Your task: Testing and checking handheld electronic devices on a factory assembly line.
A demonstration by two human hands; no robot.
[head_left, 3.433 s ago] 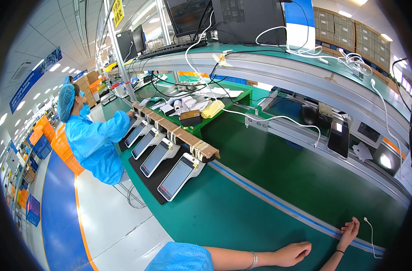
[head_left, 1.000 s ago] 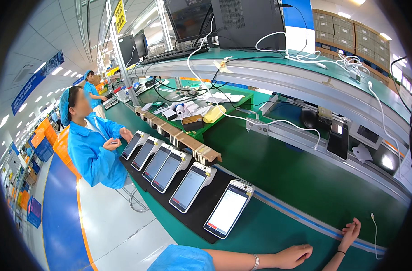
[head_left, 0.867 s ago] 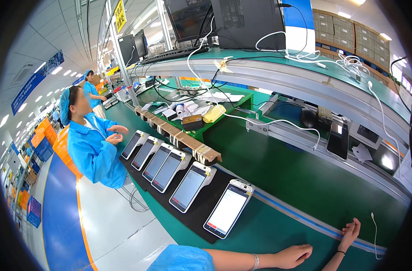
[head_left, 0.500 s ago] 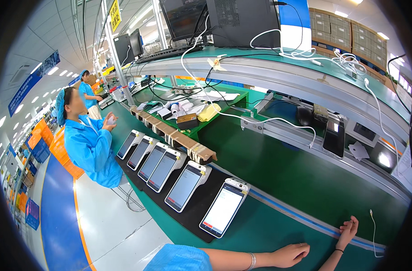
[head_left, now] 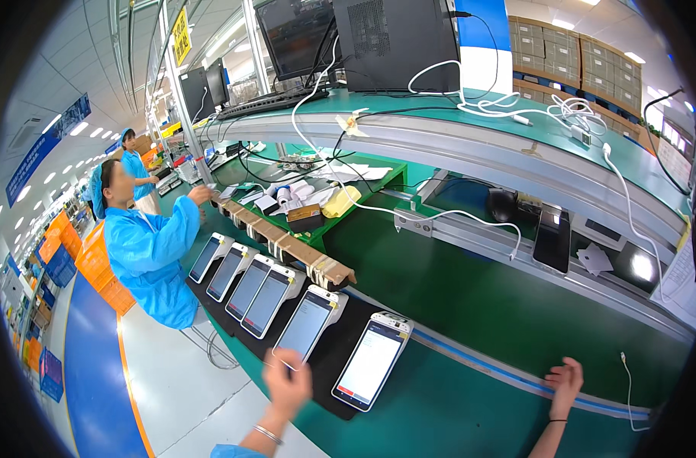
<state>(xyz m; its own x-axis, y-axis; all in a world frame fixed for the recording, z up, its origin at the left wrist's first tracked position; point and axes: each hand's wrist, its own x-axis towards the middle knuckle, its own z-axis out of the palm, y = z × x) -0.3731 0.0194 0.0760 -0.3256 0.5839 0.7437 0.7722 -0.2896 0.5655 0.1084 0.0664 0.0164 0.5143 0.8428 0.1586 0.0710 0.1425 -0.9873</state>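
Observation:
White handheld payment terminals with lit screens stand tilted in a row on a black mat (head_left: 340,313). My left hand (head_left: 287,382), a bangle at its wrist, is over the lower end of the second-nearest terminal (head_left: 306,328). Its fingers look bent but are smeared by motion, and the frame does not settle whether they touch the screen. Just right of it is the nearest terminal (head_left: 368,362), its screen brightest, with a red patch at the bottom. Away to the right, my right hand (head_left: 565,379) is at the blue-edged rail with loosely bent fingers apart, holding nothing.
A taped cardboard strip (head_left: 287,242) runs behind the terminals. Farther back is a green tray (head_left: 394,179) of papers and rolls. A white cable (head_left: 627,389) lies right of my right hand. A shelf (head_left: 439,130) crosses above; a co-worker in blue (head_left: 146,244) is at the left.
My left hand has swung left from near my right hand to the second-nearest terminal. My right hand has shifted slightly left. The co-worker's arm now reaches forward. The whole view has shifted a little.

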